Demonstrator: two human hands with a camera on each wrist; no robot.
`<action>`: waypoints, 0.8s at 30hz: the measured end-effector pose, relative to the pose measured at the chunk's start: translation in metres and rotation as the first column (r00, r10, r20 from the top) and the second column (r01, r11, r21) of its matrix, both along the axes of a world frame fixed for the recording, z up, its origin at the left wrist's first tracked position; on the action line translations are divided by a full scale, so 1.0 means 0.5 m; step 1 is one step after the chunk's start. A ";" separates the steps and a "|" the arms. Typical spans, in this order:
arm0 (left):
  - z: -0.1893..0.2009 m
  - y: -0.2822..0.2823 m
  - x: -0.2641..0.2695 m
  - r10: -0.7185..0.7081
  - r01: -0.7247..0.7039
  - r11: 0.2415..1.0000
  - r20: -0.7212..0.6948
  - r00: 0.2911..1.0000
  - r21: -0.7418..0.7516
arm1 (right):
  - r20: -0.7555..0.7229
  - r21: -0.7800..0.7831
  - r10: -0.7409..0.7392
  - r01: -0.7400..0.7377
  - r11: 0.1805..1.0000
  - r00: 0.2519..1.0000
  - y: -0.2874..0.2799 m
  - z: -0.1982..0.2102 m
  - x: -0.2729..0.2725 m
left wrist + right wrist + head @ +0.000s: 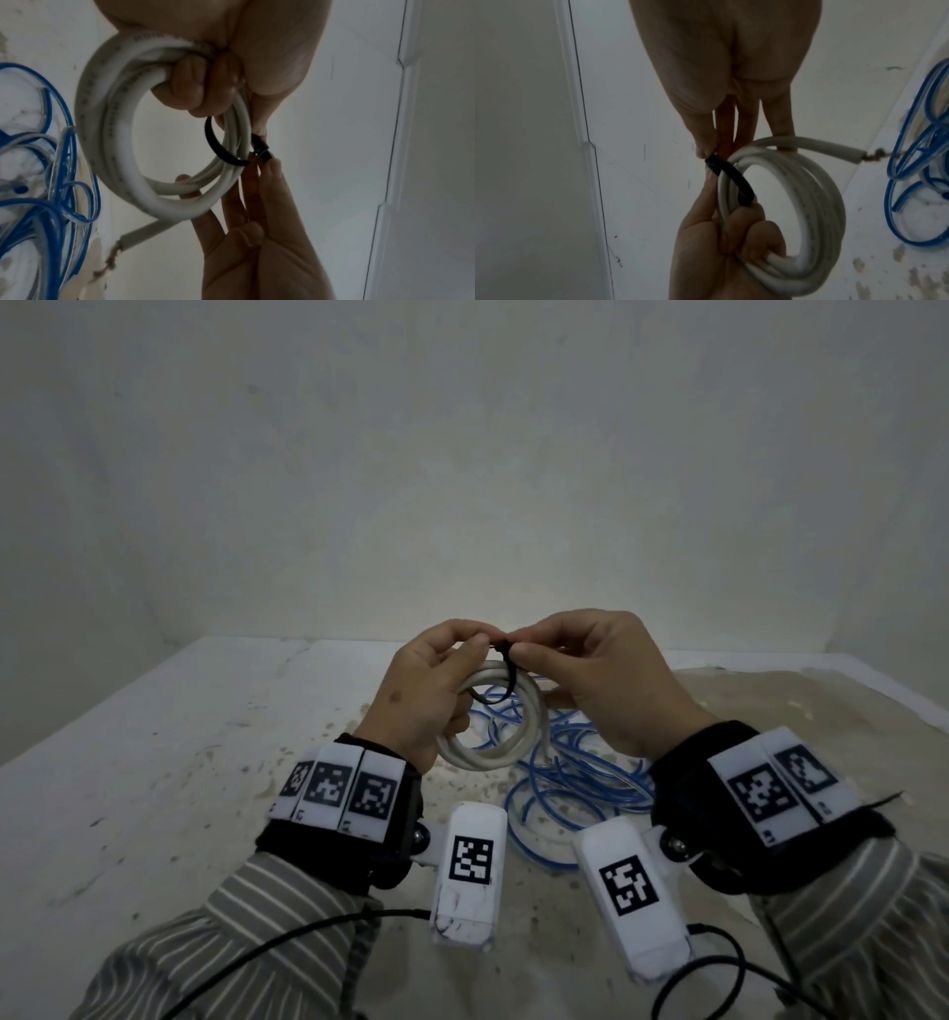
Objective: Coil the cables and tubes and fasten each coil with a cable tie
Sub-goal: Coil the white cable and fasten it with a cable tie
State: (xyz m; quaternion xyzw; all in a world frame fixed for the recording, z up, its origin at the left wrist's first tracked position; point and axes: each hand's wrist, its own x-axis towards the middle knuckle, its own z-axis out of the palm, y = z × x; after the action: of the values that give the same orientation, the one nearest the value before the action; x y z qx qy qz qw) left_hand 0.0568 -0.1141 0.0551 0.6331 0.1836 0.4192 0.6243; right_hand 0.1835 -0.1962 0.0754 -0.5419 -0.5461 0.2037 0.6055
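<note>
A pale, blotchy wall [462, 454] rises behind a white table [154, 737] whose surface is flecked and stained tan toward the right. On it lies a loose tangle of blue tubing [565, 778]. Held above it is a white cable coil [493, 752], its cut end trailing bare strands. The left hand [426, 695] curls its fingers round the coil's turns. The right hand [606, 680] pinches a black cable tie [506, 675] looped loosely round the coil, its other fingers straight and close together.
</note>
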 end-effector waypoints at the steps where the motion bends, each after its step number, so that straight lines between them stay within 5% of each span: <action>1: 0.000 0.001 -0.003 -0.001 0.001 1.000 0.015 1.000 -0.015 | 0.018 -0.009 0.012 -0.011 1.000 1.000 0.000 0.003 0.002; 9: -0.004 -0.004 0.001 -0.004 0.004 0.999 -0.008 1.000 -0.039 | 0.295 0.028 -0.080 0.076 0.997 0.952 0.008 0.023 -0.001; 18: -0.008 -0.002 0.003 0.062 -0.063 0.998 -0.035 0.997 -0.005 | 0.118 0.068 -0.154 0.147 0.987 0.981 0.004 0.092 0.009; 24: -0.029 0.001 -0.004 0.130 -0.109 0.970 0.086 0.988 -0.216 | 0.104 -0.313 0.110 -0.073 0.947 0.989 -0.012 0.012 0.006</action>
State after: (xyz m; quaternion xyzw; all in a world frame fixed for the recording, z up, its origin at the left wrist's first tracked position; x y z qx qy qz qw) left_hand 0.0550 -0.1136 0.0405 0.5297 0.2337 0.4653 0.6695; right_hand 0.1867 -0.2021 0.0812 -0.6150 -0.5675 0.2813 0.4697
